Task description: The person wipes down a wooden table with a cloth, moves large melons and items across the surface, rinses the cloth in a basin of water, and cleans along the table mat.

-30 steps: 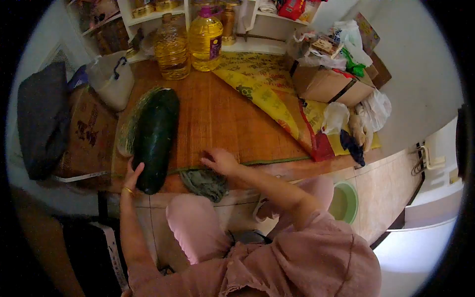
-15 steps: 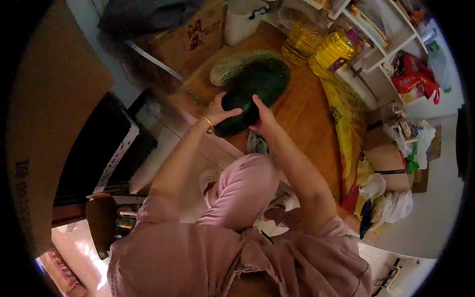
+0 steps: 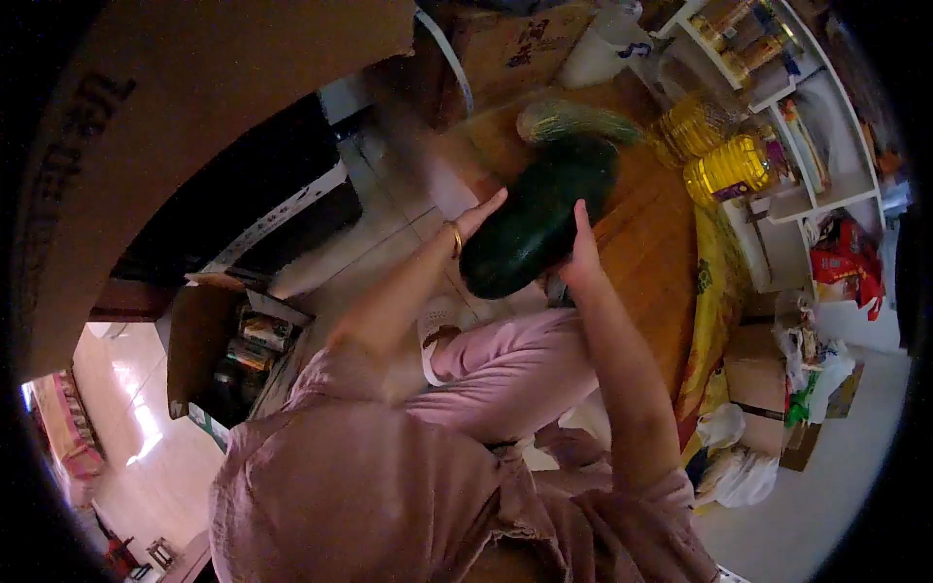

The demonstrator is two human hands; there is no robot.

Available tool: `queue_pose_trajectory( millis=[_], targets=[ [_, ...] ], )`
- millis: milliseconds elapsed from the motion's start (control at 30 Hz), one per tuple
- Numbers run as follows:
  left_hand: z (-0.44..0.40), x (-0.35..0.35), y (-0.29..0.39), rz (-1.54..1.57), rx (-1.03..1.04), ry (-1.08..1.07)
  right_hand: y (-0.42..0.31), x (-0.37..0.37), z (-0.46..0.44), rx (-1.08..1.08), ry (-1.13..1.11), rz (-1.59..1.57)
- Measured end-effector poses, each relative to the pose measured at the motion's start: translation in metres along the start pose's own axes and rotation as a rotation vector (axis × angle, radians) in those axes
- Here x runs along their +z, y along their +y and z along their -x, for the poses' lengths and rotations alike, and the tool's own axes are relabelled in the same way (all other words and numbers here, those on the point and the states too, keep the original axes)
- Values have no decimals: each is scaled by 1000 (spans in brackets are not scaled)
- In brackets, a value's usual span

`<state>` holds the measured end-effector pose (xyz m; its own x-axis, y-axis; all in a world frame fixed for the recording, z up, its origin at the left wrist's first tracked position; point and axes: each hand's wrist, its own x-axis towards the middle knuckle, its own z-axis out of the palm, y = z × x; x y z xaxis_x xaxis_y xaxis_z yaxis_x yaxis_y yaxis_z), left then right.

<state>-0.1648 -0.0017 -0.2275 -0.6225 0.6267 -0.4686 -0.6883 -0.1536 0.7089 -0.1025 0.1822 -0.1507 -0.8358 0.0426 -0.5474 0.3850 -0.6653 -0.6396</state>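
Note:
A large, dark green winter melon point(image 3: 539, 219) lies aslant between my two hands, its near end above the floor past the wooden table's edge. My left hand point(image 3: 480, 216), with a gold bangle at the wrist, presses against its left side. From the right, my right hand point(image 3: 582, 255) grips the other side, thumb up along the skin and the other fingers partly hidden underneath. Just beyond the melon, a long pale green vegetable point(image 3: 573, 122) rests on the wooden table point(image 3: 637, 248); its kind is hard to make out.
Two bottles of yellow oil, the nearer oil bottle point(image 3: 729, 170) lying tilted, are at the table's back right. A white shelf point(image 3: 792, 199) stands behind them. Cardboard box point(image 3: 520, 53) at the back; open carton point(image 3: 209, 340) at left. Plastic bags point(image 3: 739, 476) lie right.
The view has swung left, so things appear shifted right. My hands have moved apart to opposite sides of the winter melon, which now shows more of its length.

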Motion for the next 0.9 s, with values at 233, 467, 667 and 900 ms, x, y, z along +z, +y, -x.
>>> queue_pose_trajectory(
  millis=[233,467,667,900],
  targets=[
    [50,3,5,41,-67,-57,39,26,20,-115,23,-116],
    [212,4,4,130,67,170,119,89,91,-8,28,-186],
    [306,-13,-32,53,236,463,182,110,111,303,-163,-98],
    [306,-83,-107,245,24,576,212,133,120,577,-221,158]
  ],
)
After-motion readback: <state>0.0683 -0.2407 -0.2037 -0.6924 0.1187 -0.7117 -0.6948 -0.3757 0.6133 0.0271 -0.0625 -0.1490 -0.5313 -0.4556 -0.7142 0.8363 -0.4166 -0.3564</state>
